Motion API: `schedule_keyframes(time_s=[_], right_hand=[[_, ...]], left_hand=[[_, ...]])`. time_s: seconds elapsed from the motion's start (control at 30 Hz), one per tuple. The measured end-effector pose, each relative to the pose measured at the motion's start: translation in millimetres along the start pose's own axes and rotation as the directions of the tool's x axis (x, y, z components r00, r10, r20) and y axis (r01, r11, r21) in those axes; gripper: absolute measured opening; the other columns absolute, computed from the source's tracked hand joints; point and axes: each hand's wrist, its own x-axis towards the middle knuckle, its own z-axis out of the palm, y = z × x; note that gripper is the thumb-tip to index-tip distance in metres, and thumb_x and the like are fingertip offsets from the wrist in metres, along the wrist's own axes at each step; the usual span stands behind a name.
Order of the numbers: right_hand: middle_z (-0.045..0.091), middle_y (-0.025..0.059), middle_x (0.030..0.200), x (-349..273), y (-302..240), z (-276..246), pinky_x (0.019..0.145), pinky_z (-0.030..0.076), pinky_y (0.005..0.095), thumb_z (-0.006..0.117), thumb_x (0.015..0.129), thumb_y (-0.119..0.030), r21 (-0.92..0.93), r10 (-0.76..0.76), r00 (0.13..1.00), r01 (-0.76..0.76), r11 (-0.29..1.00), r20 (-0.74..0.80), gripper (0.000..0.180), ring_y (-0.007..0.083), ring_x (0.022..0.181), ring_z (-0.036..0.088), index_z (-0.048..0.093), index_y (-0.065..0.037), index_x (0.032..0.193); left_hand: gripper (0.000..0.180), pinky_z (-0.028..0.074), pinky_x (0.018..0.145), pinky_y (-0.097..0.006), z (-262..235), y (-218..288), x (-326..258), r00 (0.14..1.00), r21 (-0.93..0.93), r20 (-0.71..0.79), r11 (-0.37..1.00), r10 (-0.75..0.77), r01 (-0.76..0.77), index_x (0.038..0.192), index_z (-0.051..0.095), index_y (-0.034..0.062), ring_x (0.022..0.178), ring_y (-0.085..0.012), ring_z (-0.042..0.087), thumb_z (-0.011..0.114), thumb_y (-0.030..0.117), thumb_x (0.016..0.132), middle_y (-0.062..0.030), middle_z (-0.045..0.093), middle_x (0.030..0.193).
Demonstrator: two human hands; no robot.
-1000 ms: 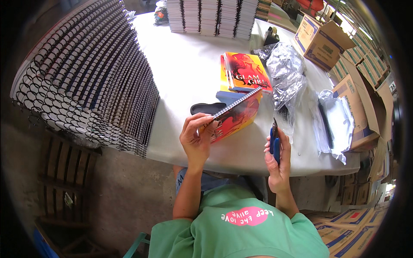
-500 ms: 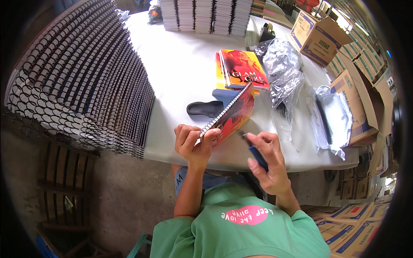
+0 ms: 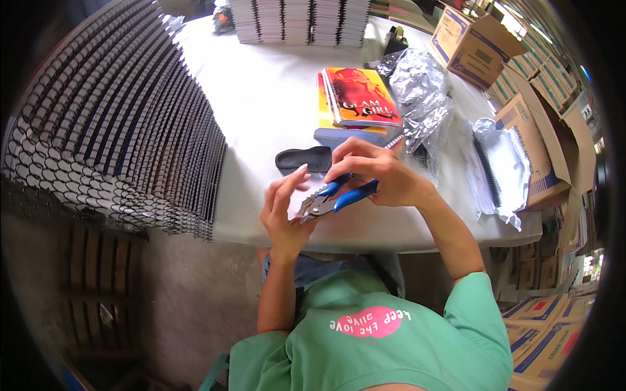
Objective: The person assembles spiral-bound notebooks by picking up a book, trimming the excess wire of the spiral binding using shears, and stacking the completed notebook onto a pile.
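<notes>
Head view, left to right. Far left: tall stack of white page blocks with black looped coils (image 3: 124,130), leaning mass at the edge of the white-covered bench (image 3: 251,98). At the back, upright coil-bound white page blocks (image 3: 293,23) in a row.

Next, left hand (image 3: 283,212): index finger raised and bent, fingers partly spread, thumb side hidden behind the tool; cannot tell how firm its hold is, though it sits right at the near end of the spine. Dark grey sole-shaped object (image 3: 303,158) lies just beyond it.

Blue-handled metal pliers (image 3: 319,207) sit across the front of the left hand, 2 handles apart, nose toward the left thumb. Behind them, the spiral-bound book in work (image 3: 395,141): mostly hidden, only bits of coil showing, far end past the right hand. Right hand (image 3: 385,173) has its fingers curled round the pliers' handles, not squeezed together.

Step in hand, by judgement: tool work on the coil end at the spine. Next move seems to call for a steady spine, nose seated on the wire, then an even squeeze, left fingertips clear.

Beyond: red-and-yellow spiral books, stacked (image 3: 365,98); crumpled clear plastic bag (image 3: 420,85); white-wrapped bundle of black coils (image 3: 505,173); brown open cardboard box (image 3: 531,153), far right.
</notes>
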Motion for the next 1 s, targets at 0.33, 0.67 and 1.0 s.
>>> schedule_keyframes(time_s=[0.33,0.67,1.0], right_hand=[[0.062,0.0094,0.096,1,-8,-4,0.077,0.048,0.0363,0.072,0.073,-0.009,-0.123,0.031,0.993,-0.045,0.991,-0.116,0.033,0.0265,0.089,0.060,0.061,-0.006,0.103],[0.044,0.0113,0.110,-46,-87,17,0.091,0.031,0.0429,0.072,0.065,-0.011,-0.429,0.370,0.882,-0.466,0.774,-0.290,0.063,0.0301,0.105,0.043,0.056,-0.027,0.125],[0.044,0.0132,0.109,-50,-95,23,0.092,0.034,0.0433,0.072,0.068,-0.009,-0.304,0.449,0.832,-0.542,0.783,-0.327,0.059,0.0314,0.104,0.043,0.057,-0.024,0.123]], left_hand=[[0.034,0.044,0.067,-0.026,18,-17,-22,0.956,-0.402,-0.131,0.896,-0.263,0.191,0.088,0.065,0.0028,0.071,-0.0137,0.057,0.074,-0.008,0.057,-0.0063,0.063,0.076],[0.020,0.030,0.073,-0.028,5,1,-1,0.984,0.278,-0.087,0.953,0.152,-0.123,0.082,0.070,0.0125,0.062,-0.0111,0.055,0.078,0.021,0.066,0.0041,0.061,0.064],[0.024,0.031,0.071,-0.026,11,13,3,0.956,0.349,-0.158,0.920,0.246,-0.180,0.079,0.067,0.0153,0.062,-0.0096,0.055,0.083,0.019,0.062,0.0080,0.062,0.066]])
